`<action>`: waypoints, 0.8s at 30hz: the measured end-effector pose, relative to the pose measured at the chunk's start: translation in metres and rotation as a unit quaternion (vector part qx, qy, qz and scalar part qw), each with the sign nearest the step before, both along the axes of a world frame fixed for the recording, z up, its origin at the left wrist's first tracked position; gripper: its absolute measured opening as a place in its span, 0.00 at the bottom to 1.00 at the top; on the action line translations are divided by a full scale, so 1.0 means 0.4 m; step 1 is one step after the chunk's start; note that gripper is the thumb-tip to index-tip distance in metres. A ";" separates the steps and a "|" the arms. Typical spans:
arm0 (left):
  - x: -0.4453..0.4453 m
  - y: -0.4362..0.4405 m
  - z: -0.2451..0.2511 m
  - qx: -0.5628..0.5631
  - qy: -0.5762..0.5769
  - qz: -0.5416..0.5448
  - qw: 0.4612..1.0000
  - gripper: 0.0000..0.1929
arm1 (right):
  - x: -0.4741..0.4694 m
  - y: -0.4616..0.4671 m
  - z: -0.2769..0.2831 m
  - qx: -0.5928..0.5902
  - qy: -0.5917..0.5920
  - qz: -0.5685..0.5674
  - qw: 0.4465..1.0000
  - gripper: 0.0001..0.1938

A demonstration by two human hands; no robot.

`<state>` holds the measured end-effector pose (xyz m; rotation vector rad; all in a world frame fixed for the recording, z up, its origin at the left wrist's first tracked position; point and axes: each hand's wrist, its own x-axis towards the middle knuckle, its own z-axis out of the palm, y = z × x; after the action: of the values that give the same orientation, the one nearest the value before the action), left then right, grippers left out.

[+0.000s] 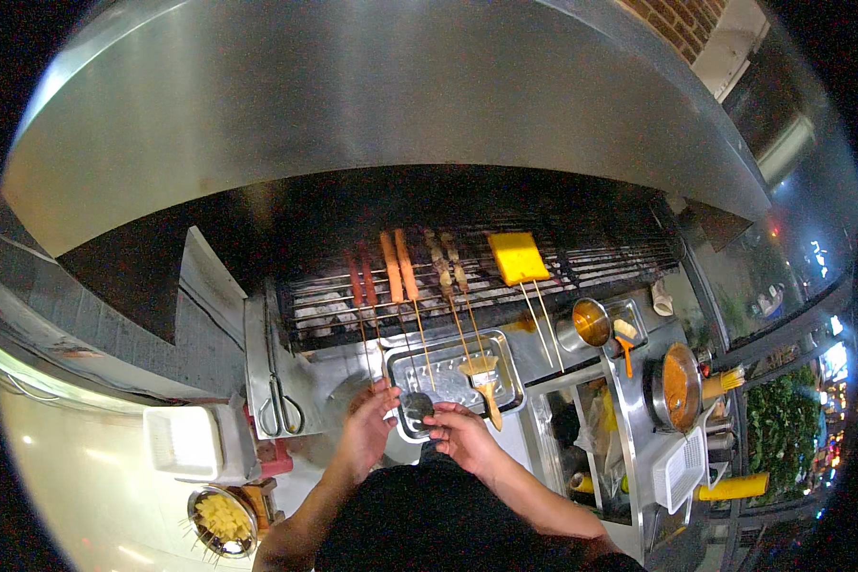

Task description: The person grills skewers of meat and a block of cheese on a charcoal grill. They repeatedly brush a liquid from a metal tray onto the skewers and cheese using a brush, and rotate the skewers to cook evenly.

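Note:
My left hand [366, 423] is at the lower ends of the skewers of dark red sausages [361, 275]; whether its fingers grip one cannot be told. Over the near edge of a metal tray [520, 390], my right hand [460, 432] has its fingers loosely curled and apart, with nothing seen in them. A wide brush with a wooden handle [485, 386] lies across the tray. On the charcoal grill [579, 259], left to right, lie the dark red sausages, paler orange sausages [398, 266], skewers of browned pieces [445, 264] and a flat yellow slab on two sticks [519, 257].
Right of the tray stand a metal pot of orange liquid [590, 323], an orange-handled brush [625, 343] and a bowl of reddish seasoning [676, 390]. Tongs [275, 400] lie left. Farther left are a white basket [184, 443] and a bowl of skewered pale yellow pieces [223, 518]. A metal hood [372, 93] overhangs the grill.

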<state>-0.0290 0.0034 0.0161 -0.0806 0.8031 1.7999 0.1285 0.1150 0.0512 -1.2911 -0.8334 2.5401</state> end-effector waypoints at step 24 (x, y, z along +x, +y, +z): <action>-0.034 0.017 0.019 0.022 0.042 -0.080 0.996 0.22 | -0.065 0.047 -0.017 -0.055 0.079 0.012 0.995 0.15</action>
<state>-0.0424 0.0100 0.0238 0.0865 0.8068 1.6770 0.1026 0.1339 0.0443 -1.0977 -0.6902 2.6997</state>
